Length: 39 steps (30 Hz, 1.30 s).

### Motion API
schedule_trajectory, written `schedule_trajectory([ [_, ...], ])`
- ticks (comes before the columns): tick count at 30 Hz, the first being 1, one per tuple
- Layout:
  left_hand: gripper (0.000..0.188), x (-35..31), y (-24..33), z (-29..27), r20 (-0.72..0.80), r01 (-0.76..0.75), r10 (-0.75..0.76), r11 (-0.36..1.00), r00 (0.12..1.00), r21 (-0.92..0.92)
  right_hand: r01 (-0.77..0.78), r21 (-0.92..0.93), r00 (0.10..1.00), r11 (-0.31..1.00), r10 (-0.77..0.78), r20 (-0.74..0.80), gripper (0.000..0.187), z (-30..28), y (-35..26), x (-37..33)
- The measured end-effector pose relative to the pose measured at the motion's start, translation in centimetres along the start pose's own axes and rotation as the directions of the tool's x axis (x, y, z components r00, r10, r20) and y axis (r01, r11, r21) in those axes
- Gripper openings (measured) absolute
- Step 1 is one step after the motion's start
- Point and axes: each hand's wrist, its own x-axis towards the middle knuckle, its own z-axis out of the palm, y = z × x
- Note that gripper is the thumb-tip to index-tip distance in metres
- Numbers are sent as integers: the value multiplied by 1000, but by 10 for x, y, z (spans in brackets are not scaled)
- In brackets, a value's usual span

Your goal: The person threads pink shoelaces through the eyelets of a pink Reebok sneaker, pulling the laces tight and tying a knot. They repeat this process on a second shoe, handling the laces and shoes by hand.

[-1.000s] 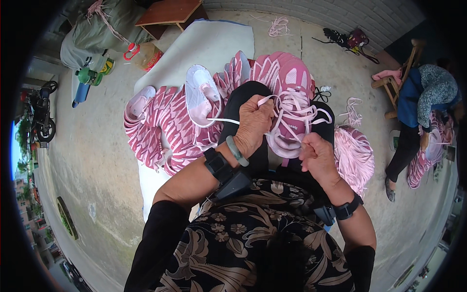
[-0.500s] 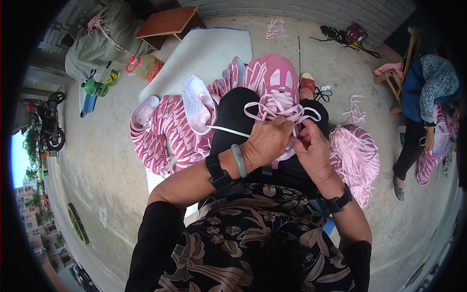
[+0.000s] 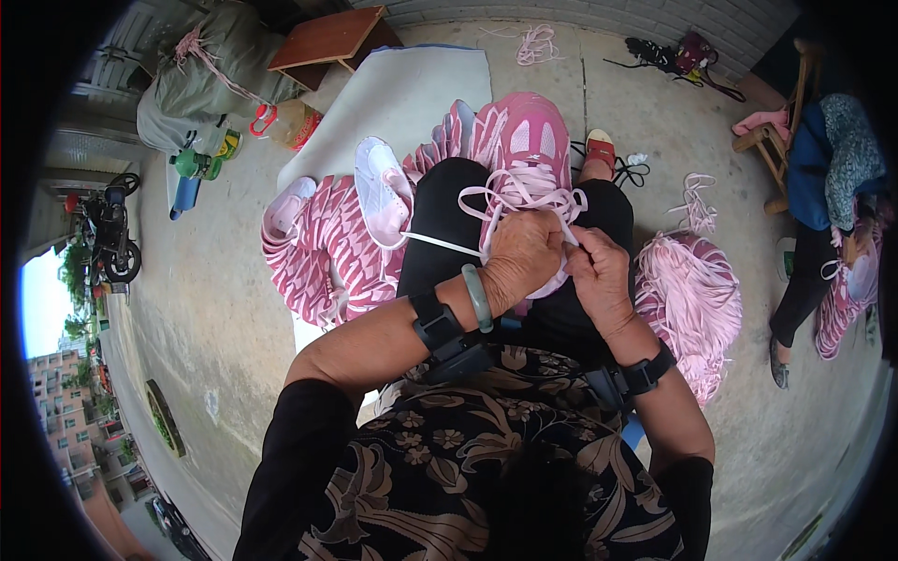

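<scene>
A pink shoe upper lies across my lap with its toe pointing away from me. Pale pink shoelace crosses its front, with a loose loop standing out to the left. My left hand is closed over the lacing, its fingertips pinching the lace. Just beside it, my right hand pinches the lace near the upper's right edge. A thin, straight white strip reaches from my left hand toward a white-lined upper; whether it is lace or a tool is unclear. My fingers hide the lace ends.
A curved row of nested pink uppers lies left of my lap. Bundled pink laces sit at right, with loose laces above. Far left are a bottle and sacks. Another person sits at right.
The lace loop on the right side of the upper has drawn in smaller. Both hands stay close together at the lacing. The whole view has shifted slightly.
</scene>
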Motion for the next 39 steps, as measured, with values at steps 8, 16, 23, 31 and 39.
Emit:
schedule_trajectory([
  [8,4,2,-5,-1,-19,-147,146,985,989,-90,-126,127,986,984,139,-93,32,5,0,-6],
  [16,4,2,-8,-2,28,-89,93,989,995,-118,-118,97,993,988,118,-1,35,5,4,-8],
  [23,3,-43,-30,-95,579,85,18,985,815,-151,-400,261,910,879,414,-1,55,-16,-6,-12],
  [31,31,-11,-51,-120,160,98,-64,973,985,-211,-441,391,897,808,407,171,64,-11,-18,32],
  [39,48,46,-54,-74,234,37,21,969,972,-243,-399,472,917,786,344,201,41,-4,-20,50],
])
